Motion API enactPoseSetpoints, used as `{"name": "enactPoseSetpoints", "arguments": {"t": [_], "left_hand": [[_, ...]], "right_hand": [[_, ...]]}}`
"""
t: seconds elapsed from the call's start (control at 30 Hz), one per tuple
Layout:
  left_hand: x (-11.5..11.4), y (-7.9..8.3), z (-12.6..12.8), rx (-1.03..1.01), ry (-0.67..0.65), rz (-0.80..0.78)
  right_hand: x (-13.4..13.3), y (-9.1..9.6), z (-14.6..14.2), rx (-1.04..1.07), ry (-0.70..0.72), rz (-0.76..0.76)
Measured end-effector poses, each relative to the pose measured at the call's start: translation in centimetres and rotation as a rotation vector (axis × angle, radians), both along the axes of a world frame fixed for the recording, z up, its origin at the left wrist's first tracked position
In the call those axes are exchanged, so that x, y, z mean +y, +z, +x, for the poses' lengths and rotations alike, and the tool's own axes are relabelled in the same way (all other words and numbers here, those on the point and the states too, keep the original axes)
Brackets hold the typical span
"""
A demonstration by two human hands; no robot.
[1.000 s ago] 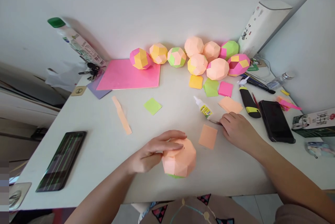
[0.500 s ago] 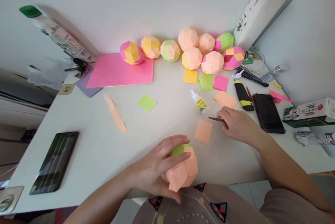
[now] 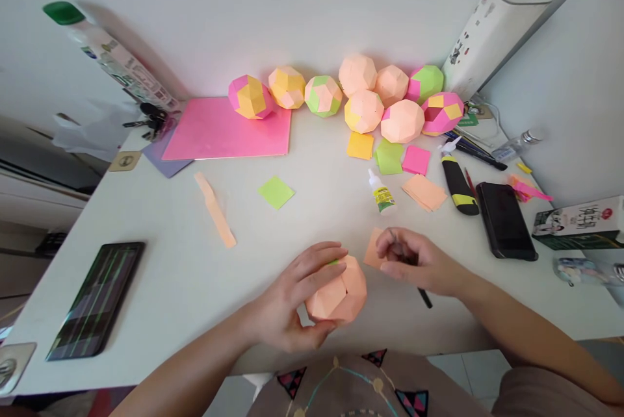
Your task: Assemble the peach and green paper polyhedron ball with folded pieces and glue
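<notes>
My left hand [image 3: 297, 297] is closed around a many-sided peach paper ball [image 3: 348, 297] with a bit of green at its top, near the table's front edge. A small gap shows between its panels. Just right of the ball, my right hand [image 3: 419, 258] grips slim dark tweezers [image 3: 425, 299], their black end pointing down toward me. The fingers hide most of the tool. Partly under that hand lies a square peach paper [image 3: 373, 251]. Beyond it stands a small glue bottle [image 3: 381, 195] with a white nozzle.
Several finished paper balls [image 3: 363, 110] line the wall. Before them lie yellow [image 3: 360, 145], green [image 3: 390, 157], pink [image 3: 416, 160] and peach paper stacks [image 3: 424, 192]. A highlighter-like black bottle [image 3: 458, 186] and phone [image 3: 506, 219] lie right; a tablet-like phone [image 3: 97, 300], peach strip [image 3: 214, 209] and green square [image 3: 276, 192] left.
My right hand has moved left and toward me, turning the tweezers so their black end points down. My left hand has raised and turned the paper ball; the glue bottle stands more upright in view.
</notes>
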State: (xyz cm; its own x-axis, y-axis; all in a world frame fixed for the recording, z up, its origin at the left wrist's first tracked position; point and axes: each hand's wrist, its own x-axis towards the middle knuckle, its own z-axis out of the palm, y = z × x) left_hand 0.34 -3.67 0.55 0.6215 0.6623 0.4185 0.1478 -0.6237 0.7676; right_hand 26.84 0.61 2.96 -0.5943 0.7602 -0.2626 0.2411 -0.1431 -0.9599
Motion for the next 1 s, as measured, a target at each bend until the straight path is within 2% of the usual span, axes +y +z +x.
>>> {"name": "enactPoseSetpoints", "arguments": {"t": [0.13, 0.3, 0.43, 0.83, 1.0], "left_hand": [[-0.1, -0.4, 0.1, 0.019, 0.074, 0.15], [0.1, -0.6, 0.2, 0.052, 0.108, 0.258], [0.1, -0.7, 0.1, 0.127, 0.129, 0.345], [0.0, -0.7, 0.0, 0.202, 0.121, 0.383], [-0.1, -0.5, -0.1, 0.219, 0.139, 0.445]], "right_hand": [[-1.5, -1.2, -1.9, 0.003, 0.015, 0.11], [-2.1, -1.6, -2.9, 0.076, -0.027, 0.0], [-2.3, -1.6, -3.4, 0.123, -0.048, -0.012], [-2.6, -1.6, -3.8, 0.066, -0.049, 0.069], [-2.7, -1.4, -3.9, 0.046, -0.058, 0.091]]}}
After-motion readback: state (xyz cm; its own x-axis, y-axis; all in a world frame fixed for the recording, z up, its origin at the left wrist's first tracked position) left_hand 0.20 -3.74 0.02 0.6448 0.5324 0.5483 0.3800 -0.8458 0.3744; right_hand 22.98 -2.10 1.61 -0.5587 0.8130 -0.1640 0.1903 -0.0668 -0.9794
